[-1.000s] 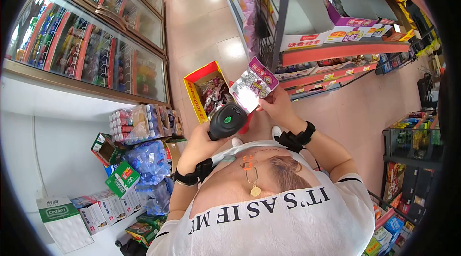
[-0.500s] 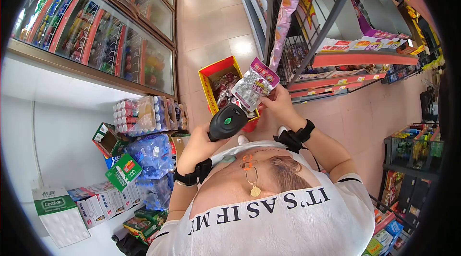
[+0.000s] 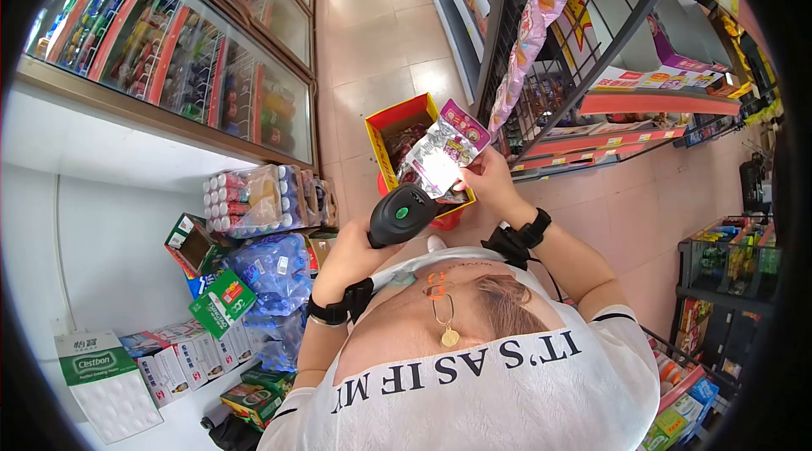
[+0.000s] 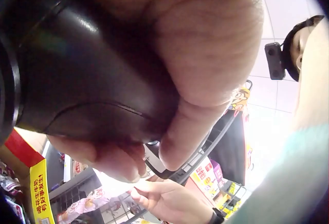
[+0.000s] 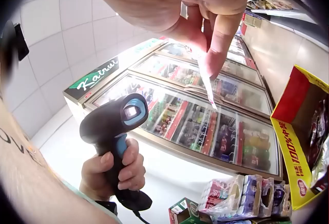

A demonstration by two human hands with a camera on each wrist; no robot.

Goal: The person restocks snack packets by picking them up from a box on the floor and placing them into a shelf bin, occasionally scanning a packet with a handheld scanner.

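Note:
My left hand grips a black barcode scanner by its handle, fingers wrapped round it. In the right wrist view the lit window of the scanner faces the packet. Between thumb and fingers, my right hand pinches a purple and silver snack packet by its edge; the packet shows edge-on in the right wrist view. A bright glare from the scanner's light covers part of its face. Below both hands stands a yellow and red carton with several shiny packets inside, partly hidden by the held packet.
Glass-door drink coolers line the left side. Packs of cans and shrink-wrapped blue bottles are stacked near my left arm. A wire-sided shelf rises close at the right, with a pink hanging bag strip. A tiled aisle runs ahead.
The view has turned, so carton and shelf sit further right. The packet stays in my right hand, over the carton now; the glare on it went off, then came back.

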